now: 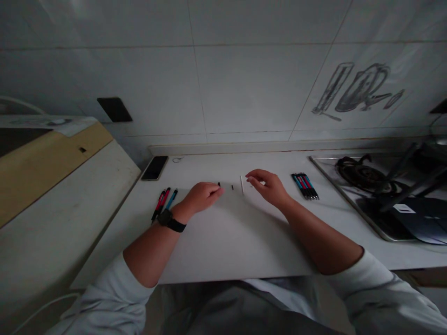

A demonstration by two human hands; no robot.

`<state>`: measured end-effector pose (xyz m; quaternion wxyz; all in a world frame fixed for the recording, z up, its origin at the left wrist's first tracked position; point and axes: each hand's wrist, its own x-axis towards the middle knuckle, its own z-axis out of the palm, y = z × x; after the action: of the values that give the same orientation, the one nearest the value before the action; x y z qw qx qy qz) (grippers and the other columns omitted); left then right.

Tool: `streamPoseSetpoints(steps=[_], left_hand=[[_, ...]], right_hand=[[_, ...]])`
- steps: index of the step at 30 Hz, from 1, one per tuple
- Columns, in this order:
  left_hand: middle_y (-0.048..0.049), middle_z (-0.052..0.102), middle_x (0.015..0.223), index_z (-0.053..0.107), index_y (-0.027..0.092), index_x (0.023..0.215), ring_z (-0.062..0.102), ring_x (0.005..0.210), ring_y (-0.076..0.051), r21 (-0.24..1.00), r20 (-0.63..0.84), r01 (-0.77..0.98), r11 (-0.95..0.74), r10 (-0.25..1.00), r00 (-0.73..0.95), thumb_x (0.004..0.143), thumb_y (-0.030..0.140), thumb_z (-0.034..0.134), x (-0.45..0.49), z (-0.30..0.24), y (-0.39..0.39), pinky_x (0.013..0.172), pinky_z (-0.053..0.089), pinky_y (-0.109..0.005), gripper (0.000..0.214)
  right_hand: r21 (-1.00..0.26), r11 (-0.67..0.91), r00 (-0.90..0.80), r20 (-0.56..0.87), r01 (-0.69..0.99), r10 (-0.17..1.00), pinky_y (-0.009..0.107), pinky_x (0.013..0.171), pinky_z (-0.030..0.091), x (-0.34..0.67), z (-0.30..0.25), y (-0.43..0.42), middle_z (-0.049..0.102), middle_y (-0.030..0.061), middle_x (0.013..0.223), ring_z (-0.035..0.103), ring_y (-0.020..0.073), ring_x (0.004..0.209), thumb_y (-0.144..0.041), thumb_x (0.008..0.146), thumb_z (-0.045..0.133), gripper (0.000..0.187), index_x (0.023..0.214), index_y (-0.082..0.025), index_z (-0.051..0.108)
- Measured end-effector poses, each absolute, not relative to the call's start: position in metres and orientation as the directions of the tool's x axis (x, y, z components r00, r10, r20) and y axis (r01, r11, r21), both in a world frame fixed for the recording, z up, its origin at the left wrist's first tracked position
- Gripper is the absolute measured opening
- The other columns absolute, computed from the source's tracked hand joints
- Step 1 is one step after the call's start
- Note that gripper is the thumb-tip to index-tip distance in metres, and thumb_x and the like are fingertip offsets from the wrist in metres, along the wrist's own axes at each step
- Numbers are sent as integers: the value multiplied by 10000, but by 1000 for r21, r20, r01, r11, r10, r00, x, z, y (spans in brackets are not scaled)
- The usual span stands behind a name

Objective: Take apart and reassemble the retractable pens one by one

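My left hand (204, 196), with a black watch on its wrist, is curled with thumb and fingers together over the white counter. A small black piece (219, 184) shows at its fingertips; whether it is held or lies behind them I cannot tell. My right hand (268, 186) has thumb and forefinger drawn close together, and anything between them is too small to make out. Just left of those fingertips a thin white rod (242, 184), like a pen refill, lies on the counter. Between the hands lies a tiny dark part (232, 187).
Several pens (305, 186) in blue, red and black lie side by side at the right. More pens (163, 200) lie by my left wrist. A phone (155, 168) rests at the back left. A gas stove (366, 186) is at the far right, a pale cabinet (70, 172) at the left.
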<state>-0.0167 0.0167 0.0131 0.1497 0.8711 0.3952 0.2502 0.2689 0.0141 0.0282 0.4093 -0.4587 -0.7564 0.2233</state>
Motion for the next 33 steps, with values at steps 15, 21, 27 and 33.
streamPoseSetpoints(steps=[15,21,27,33], left_hand=[[31,435,522,546,204,611,356,483,-124,375,19,646,-665,702,712,971,464,558,-7,10,3,560,242,-316,444],[20,493,557,554,206,628,392,513,-131,344,11,661,-667,707,707,948,403,569,-8,3,5,569,237,-313,376],[14,510,566,557,213,631,397,521,-142,307,-5,687,-659,720,694,956,430,540,-6,-1,6,575,222,-319,391],[19,483,551,527,210,605,386,513,-140,323,0,689,-648,728,685,938,402,563,-5,3,4,571,235,-317,386]], right_hand=[[-725,452,-655,1,520,756,253,602,347,254,-2,3,599,-9,650,487,116,589,-409,983,543,322,815,-172,681],[-651,505,-656,14,567,755,249,626,341,252,2,1,607,-6,673,494,115,607,-333,959,568,242,887,-164,726],[-616,524,-657,15,588,754,247,628,342,251,2,0,640,4,705,508,117,618,-327,966,574,235,915,-172,744],[-606,517,-649,2,604,761,250,624,337,250,4,-1,639,5,707,519,120,625,-325,966,581,225,917,-177,745]])
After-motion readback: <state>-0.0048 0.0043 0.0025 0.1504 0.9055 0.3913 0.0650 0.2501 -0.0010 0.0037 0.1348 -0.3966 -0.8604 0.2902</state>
